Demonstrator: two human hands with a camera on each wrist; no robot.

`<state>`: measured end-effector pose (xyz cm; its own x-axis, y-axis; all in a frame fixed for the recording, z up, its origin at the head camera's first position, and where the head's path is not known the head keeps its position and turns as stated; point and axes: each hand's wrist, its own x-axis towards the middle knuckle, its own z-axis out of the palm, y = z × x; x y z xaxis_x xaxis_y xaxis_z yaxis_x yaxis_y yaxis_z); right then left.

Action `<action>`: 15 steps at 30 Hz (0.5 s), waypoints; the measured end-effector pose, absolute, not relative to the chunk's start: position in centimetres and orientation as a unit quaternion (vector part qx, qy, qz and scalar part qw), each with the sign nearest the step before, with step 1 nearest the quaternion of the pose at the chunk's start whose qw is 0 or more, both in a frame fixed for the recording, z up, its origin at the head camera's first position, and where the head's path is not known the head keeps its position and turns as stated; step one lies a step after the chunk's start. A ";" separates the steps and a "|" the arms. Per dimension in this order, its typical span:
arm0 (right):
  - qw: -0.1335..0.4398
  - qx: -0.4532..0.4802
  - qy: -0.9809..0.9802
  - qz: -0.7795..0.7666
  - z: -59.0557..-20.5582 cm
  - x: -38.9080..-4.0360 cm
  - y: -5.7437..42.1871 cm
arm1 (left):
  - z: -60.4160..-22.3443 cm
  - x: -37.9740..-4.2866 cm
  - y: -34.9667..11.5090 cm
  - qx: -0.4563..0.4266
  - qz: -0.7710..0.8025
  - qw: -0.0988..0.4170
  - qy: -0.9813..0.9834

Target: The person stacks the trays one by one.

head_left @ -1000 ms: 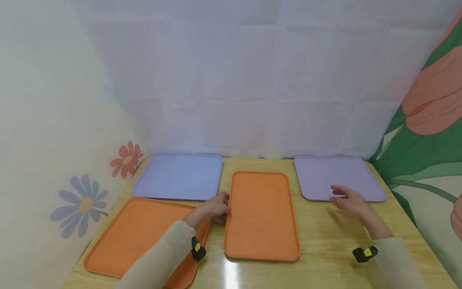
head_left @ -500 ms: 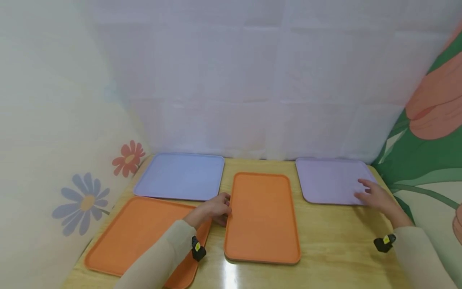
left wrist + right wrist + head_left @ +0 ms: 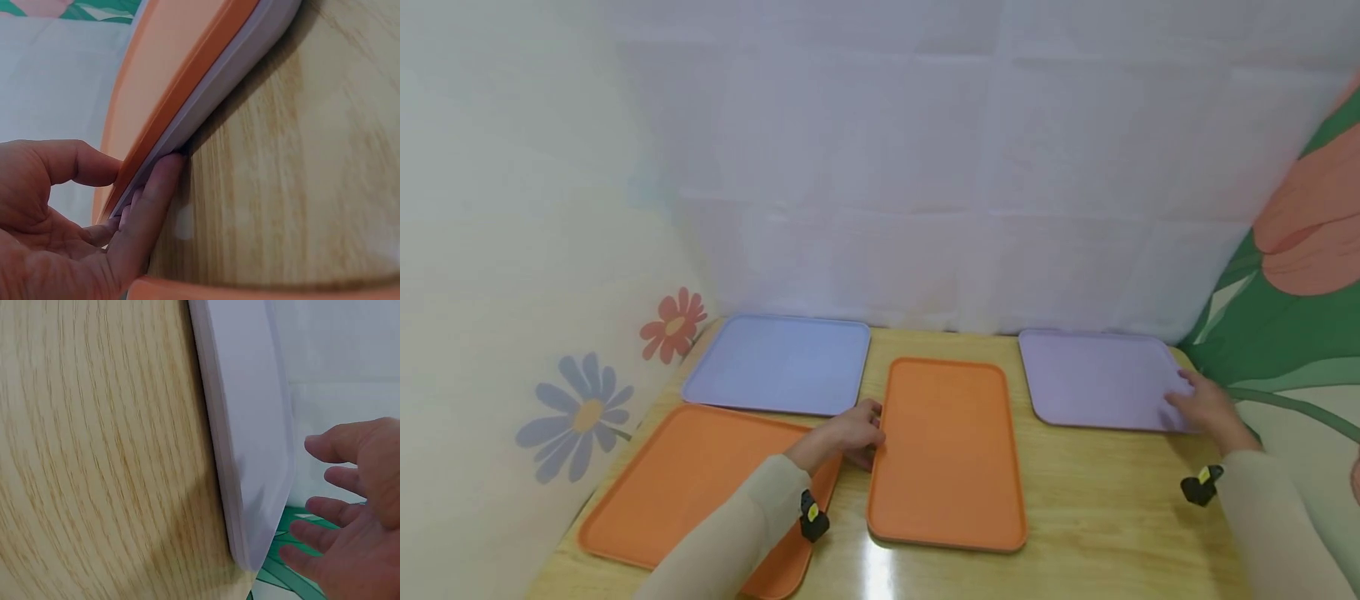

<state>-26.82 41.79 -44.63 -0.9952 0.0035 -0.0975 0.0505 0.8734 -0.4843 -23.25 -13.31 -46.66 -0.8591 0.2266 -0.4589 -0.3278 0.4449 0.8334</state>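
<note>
An orange tray point(image 3: 951, 454) lies lengthwise in the middle of the table, stacked on a pale purple tray point(image 3: 226, 80) that shows only along its edge in the left wrist view. My left hand point(image 3: 852, 429) holds the left side of this stack. Its thumb is at the orange rim and its fingers tuck against the underside of the lower tray. At the back right lies a lavender tray point(image 3: 1097, 379), its side showing layered edges in the right wrist view. My right hand point(image 3: 356, 512), fingers spread, hovers at this tray's right end and holds nothing.
A light blue tray point(image 3: 782, 362) lies at the back left. Another orange tray point(image 3: 692, 475) sits in front of it, partly under my left forearm. A white sheet point(image 3: 880, 167) hangs behind the wooden table point(image 3: 1097, 500), and printed walls stand at both sides.
My right hand has moved right, from over the lavender tray's front edge to its right end. The left hand has kept its hold on the stack. The head view has shifted slightly.
</note>
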 end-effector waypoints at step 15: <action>0.062 0.017 0.968 -0.243 -46.3 -26.2 45.0 | -46.6 -23.4 -12.9 -0.036 0.513 0.270 0.814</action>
